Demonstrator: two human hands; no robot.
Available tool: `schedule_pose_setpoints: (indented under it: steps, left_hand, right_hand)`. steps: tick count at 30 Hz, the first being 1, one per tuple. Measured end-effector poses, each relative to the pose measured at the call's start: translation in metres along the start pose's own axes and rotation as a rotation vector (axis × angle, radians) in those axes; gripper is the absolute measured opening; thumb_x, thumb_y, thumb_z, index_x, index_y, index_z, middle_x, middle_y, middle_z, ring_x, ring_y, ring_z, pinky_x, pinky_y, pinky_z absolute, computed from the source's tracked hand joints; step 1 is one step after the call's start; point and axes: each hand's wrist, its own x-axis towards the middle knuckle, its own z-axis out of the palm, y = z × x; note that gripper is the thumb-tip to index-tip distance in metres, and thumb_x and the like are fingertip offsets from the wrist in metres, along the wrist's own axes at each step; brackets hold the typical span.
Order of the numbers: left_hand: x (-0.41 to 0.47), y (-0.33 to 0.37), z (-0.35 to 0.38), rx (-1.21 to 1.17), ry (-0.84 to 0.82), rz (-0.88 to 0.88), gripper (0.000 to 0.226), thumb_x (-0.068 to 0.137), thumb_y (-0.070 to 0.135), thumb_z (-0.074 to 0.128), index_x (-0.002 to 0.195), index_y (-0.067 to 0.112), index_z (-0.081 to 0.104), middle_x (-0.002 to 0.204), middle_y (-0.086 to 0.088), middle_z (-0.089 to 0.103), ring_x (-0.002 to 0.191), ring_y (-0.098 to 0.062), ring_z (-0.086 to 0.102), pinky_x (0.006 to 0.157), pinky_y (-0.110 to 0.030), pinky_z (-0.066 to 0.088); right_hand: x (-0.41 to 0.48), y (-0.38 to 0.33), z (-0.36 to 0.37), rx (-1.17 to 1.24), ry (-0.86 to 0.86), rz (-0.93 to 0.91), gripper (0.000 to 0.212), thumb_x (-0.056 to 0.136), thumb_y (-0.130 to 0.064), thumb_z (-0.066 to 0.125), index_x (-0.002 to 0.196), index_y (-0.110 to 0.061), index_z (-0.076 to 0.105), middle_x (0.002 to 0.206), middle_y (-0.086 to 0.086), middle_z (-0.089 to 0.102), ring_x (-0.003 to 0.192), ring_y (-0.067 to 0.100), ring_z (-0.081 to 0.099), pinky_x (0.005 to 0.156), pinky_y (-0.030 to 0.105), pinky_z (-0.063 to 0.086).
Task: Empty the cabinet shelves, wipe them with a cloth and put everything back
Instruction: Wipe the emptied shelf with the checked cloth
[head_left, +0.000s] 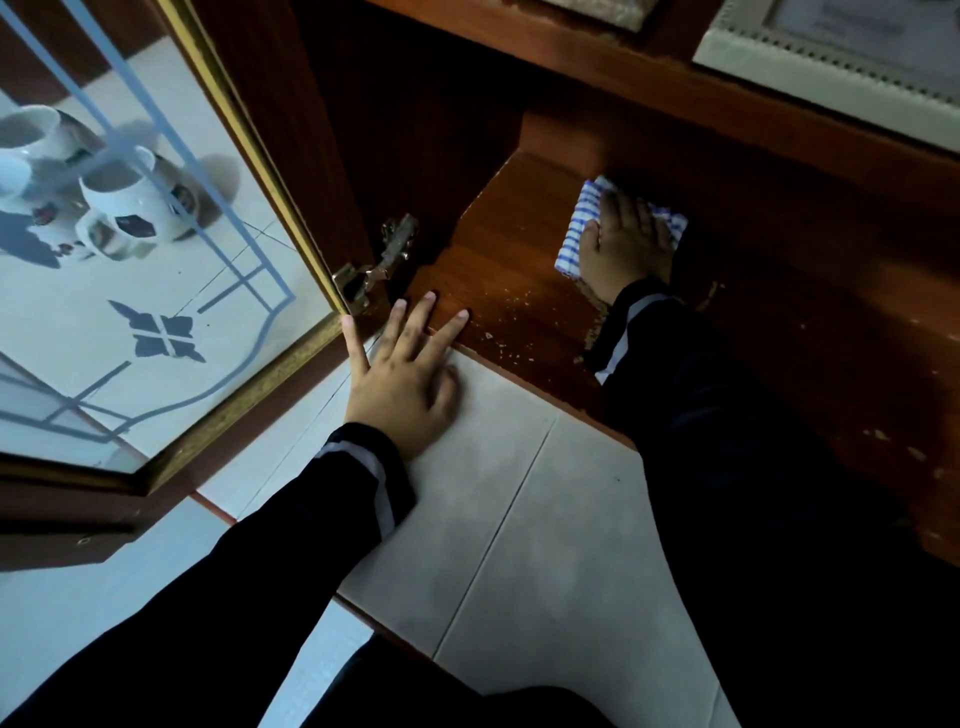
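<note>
With our left hand (400, 374) braced flat on the pale floor tile (519, 493) and our right hand (626, 249) pressing the blue-striped white cloth (575, 234) flat onto the brown wooden cabinet shelf (498, 244), we should drag firmly forward, gathering the pale crumbs (511, 325) near its edge.

No text, number or brand can be read anywhere. The white mugs (132, 208) seen through the glass door (104, 364) carry dark emblems, one like a black-and-white ball and another a small round badge, yet any lettering on them is too blurred to make out. To the right of the glass door, at the top, a pale-framed sheet (852, 31) shows faint grey lines of print, likewise too small and blurred to read.
</note>
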Motion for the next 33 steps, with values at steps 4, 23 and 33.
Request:
schedule_pose_setpoints:
  steps: [4,23,33]
  left_hand:
    - [0.000,-0.001,0.000,-0.004,0.007,0.009,0.060,0.095,0.047,0.029,0.154,0.044,0.022,0.166,0.004,0.015,0.153,-0.024,0.008,0.100,-0.046,-0.042]
    - [-0.006,0.018,0.003,0.047,-0.056,-0.113,0.060,0.101,0.056,0.011,0.158,0.038,0.003,0.167,0.002,-0.003,0.153,-0.024,-0.012,0.112,-0.050,-0.029]
    - [0.027,0.080,0.008,-0.070,-0.024,0.026,0.079,0.088,0.060,0.007,0.159,0.027,0.016,0.166,-0.003,0.010,0.153,-0.028,0.003,0.120,-0.043,-0.013]
  right_hand:
    - [-0.022,-0.003,-0.001,-0.006,-0.009,-0.011,0.057,0.102,-0.035,0.026,0.157,-0.018,0.021,0.164,0.003,0.019,0.150,0.020,0.013,0.120,0.040,0.010]
    - [-0.137,0.016,-0.011,-0.013,0.008,-0.095,0.055,0.103,-0.038,0.029,0.156,-0.022,0.023,0.164,-0.002,0.019,0.150,0.016,0.013,0.122,0.038,0.006]
    - [-0.096,0.039,-0.021,-0.002,-0.058,0.020,0.056,0.104,-0.039,0.021,0.158,-0.022,0.014,0.165,-0.003,0.009,0.152,0.016,0.005,0.122,0.039,0.002]
